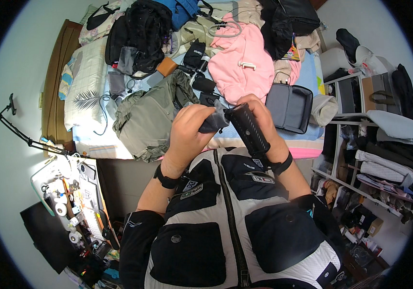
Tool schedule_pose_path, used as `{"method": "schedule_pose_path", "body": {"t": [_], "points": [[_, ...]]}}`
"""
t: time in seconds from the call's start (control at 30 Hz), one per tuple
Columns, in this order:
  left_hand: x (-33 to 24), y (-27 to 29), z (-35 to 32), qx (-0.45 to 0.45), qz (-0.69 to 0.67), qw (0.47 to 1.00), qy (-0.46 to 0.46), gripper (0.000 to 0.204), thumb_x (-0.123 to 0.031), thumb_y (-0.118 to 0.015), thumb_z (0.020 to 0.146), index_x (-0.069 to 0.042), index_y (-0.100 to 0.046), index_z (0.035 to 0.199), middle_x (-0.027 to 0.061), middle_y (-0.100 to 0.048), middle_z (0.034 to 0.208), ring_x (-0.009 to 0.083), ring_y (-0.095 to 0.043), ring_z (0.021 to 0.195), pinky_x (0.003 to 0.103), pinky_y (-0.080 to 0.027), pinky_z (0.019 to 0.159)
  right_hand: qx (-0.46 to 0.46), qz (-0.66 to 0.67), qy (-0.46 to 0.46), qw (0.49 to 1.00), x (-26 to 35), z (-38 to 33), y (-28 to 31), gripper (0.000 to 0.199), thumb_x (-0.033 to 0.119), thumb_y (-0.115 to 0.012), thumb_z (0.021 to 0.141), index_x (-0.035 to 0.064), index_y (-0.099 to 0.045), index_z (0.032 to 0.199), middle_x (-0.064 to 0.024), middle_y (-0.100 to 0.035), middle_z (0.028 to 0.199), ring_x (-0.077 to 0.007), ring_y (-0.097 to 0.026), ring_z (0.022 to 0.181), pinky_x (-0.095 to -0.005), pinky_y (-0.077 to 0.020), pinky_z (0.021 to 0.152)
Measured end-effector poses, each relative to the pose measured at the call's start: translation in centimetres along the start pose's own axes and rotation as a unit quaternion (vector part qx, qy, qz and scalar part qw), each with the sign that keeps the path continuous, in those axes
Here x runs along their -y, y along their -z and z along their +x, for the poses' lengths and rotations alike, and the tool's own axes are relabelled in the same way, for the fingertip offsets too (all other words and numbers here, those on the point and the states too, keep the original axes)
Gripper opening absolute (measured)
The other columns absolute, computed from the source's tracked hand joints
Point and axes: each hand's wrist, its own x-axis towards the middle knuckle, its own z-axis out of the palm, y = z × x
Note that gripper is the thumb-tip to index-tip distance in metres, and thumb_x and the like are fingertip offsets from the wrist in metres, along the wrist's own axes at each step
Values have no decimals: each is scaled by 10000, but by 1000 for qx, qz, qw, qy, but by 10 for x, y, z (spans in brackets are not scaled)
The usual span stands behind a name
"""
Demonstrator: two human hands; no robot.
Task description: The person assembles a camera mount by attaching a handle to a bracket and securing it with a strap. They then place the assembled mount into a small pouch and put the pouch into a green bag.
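Both hands up in front of the chest, over the near edge of the bed (pixel 90 138). Left hand (pixel 187 127) pinched on a limp grey pouch (pixel 210 124), fingertips gathered on the cloth. Right hand (pixel 268 129) wrapped round a black cylinder (pixel 248 131) from its right side; the cylinder tilts, far end leftward toward the pouch, near end back toward the jacket (pixel 225 202). Pouch and far end lie very close; whether they touch, cannot tell. Step in hand, as I judge it: two-handed work where pouch and cylinder meet, right hand steadying, left working the cloth. Next move seems to call for a firm right grip, the cylinder's far end held in line with the cloth, and the left fingers spreading the soft fabric so it does not bunch or snag. Pouch's mouth not clear from here. Farther off on the bed: olive coat (pixel 146 113) to the left, pink garment (pixel 240 45) beyond the hands, grey-lined case (pixel 279 103) to the right, lid laid back.
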Motion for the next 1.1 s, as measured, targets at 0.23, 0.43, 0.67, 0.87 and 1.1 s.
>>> {"method": "schedule_pose_path", "body": {"t": [0.23, 0.43, 0.67, 0.87, 1.1], "points": [[-3, 1, 2, -9, -13, 1000, 10, 405, -13, -768, 606, -16, -644, 992, 137, -638, 922, 328, -627, 852, 382, -499, 764, -22, 34, 41, 998, 1, -1, 1, 173, -6, -654, 810, 3, -531, 932, -134, -575, 949, -257, -583, 864, -312, -458, 788], [-2, -1, 1, -7, -13, 1000, 3, 350, -4, -762, 640, -11, -644, 970, 140, -637, 900, 322, -631, 827, 367, -505, 741, 16, 5, 67, 998, 2, 2, 8, 209, -23, -670, 791, 4, -530, 943, -139, -574, 957, -261, -590, 840, -301, -474, 746], [-1, 1, -1, 7, -13, 1000, 3, 374, -61, -762, 642, -21, -645, 995, 128, -638, 929, 326, -622, 858, 396, -493, 772, 38, 1, 74, 997, 3, 2, 10, 244, -46, -677, 762, 1, -528, 949, -138, -572, 963, -271, -593, 842, -294, -478, 732], [-6, 1, 2, -14, -22, 1000, -1, 340, 32, -750, 637, 0, -637, 957, 147, -630, 870, 319, -628, 783, 347, -506, 693, 34, 0, 72, 997, 3, 2, 9, 252, -51, -674, 760, 2, -530, 961, -140, -567, 973, -271, -587, 850, -297, -477, 741], [-6, 2, 1, -10, -9, 1000, -8, 372, -51, -760, 648, -15, -644, 1000, 125, -637, 917, 320, -621, 842, 393, -494, 769, 14, 14, 76, 997, -3, 0, 4, 253, -40, -678, 767, 0, -530, 969, -143, -561, 984, -264, -578, 859, -296, -466, 766]]}}
